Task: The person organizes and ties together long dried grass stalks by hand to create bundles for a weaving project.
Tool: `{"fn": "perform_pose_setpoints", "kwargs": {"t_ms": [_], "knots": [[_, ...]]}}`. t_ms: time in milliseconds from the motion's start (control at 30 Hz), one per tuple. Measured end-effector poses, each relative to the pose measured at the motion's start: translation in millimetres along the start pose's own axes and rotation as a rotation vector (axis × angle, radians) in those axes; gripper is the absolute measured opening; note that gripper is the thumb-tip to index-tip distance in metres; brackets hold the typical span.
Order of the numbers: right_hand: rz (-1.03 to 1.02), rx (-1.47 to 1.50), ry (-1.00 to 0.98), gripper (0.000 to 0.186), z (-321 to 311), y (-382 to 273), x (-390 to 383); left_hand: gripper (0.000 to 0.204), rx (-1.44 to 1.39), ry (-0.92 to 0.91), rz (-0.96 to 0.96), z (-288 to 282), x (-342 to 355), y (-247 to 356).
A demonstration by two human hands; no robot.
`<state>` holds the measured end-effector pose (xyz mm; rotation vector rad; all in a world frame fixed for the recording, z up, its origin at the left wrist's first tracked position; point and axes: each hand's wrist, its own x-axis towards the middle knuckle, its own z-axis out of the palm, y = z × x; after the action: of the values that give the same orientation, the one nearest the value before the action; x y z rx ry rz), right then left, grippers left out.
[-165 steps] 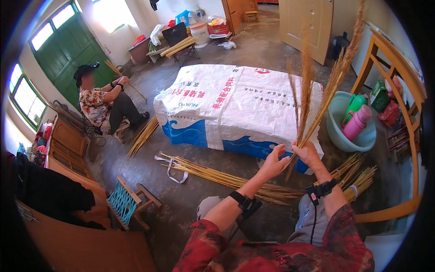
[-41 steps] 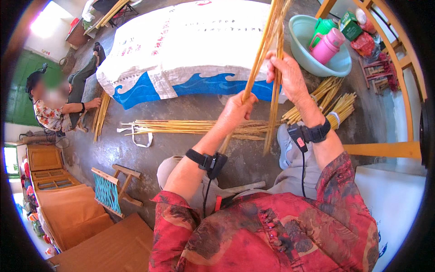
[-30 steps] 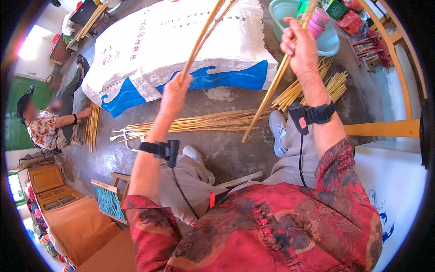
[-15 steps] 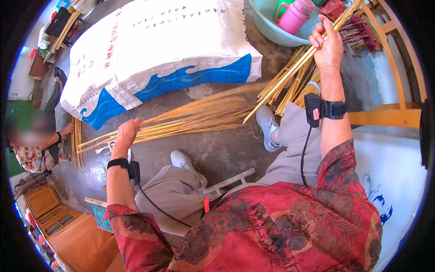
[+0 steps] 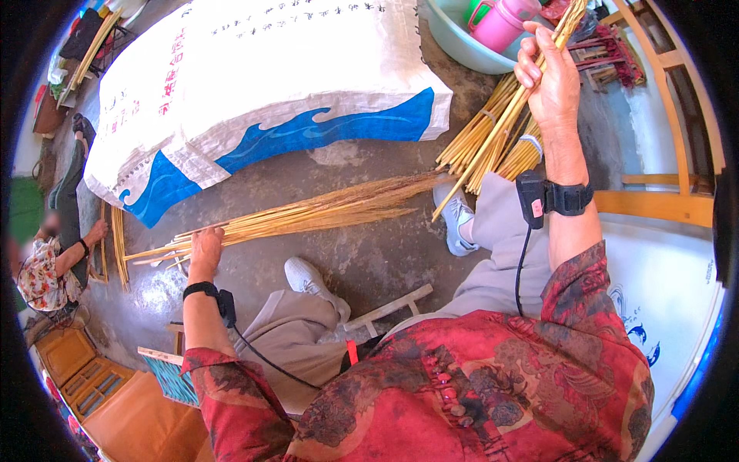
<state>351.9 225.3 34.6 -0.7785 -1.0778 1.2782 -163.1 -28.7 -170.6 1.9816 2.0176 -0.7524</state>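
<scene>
My right hand (image 5: 548, 83) is raised at the upper right, closed round several straw-coloured stalks (image 5: 500, 131) that slant down toward the floor. My left hand (image 5: 206, 248) is low at the left, fingers curled over stalks on a long pile (image 5: 308, 209) lying across the floor, its feathery heads pointing right. Two thicker bundles, one a tied bundle (image 5: 520, 160), lie below my right hand, partly behind the held stalks. A large white woven sack cover (image 5: 262, 77) with a blue wave band lies over something beyond the pile.
A blue basin (image 5: 454, 42) holds a pink flask (image 5: 496, 27) and a green one. A wooden frame (image 5: 670, 123) stands at right. A co-worker (image 5: 46, 273) sits at far left beside more stalks (image 5: 119, 246). A cord-seated stool (image 5: 165, 377) and wooden cabinet (image 5: 73, 358) stand lower left.
My hands, earlier together with upright stalks, have parted. My left hand swung down leftward, laying its stalks along the floor pile; my right hand moved rightward, still holding its stalks.
</scene>
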Motion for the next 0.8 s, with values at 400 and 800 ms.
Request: {"fn": "perform_pose_setpoints", "kwargs": {"t_ms": [400, 800], "knots": [[0.274, 0.248, -0.033, 0.026, 39.9, 21.1, -20.4, 0.02, -1.172, 0.207, 0.279, -134.6, 44.8, 112.0], [0.164, 0.597, -0.108, 0.024, 87.3, 36.3, -32.4, 0.019, -1.073, 0.385, 0.645, -277.5, -73.7, 248.2]]}}
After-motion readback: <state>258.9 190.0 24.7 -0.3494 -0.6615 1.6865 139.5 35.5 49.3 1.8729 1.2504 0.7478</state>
